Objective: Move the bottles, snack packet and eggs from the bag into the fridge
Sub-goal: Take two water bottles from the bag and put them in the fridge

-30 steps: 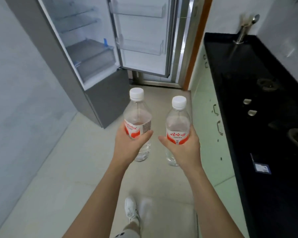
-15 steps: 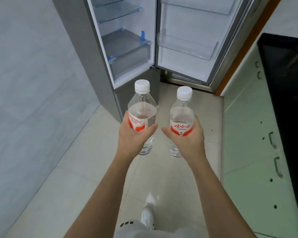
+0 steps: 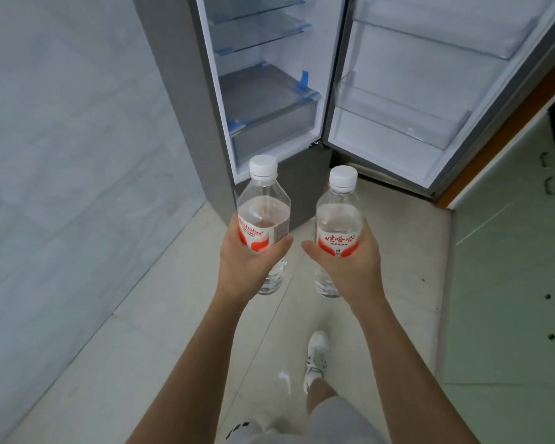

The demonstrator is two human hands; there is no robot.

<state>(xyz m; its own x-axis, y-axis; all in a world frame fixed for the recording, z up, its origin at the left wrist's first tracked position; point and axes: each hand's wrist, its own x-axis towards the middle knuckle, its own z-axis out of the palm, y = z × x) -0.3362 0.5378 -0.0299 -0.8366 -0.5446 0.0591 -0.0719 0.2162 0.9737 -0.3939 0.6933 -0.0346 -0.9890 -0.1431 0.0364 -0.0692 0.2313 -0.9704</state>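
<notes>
The fridge is cut off by the top edge; fingers of both hands mostly hide behind the bottles.

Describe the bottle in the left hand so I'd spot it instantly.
Before the open fridge, two white-capped bottles are held upright. The left bottle, in the left hand, is nearer the wall. Its label shows Latin lettering and a grey patch; the right bottle shows red Chinese characters.
</notes>
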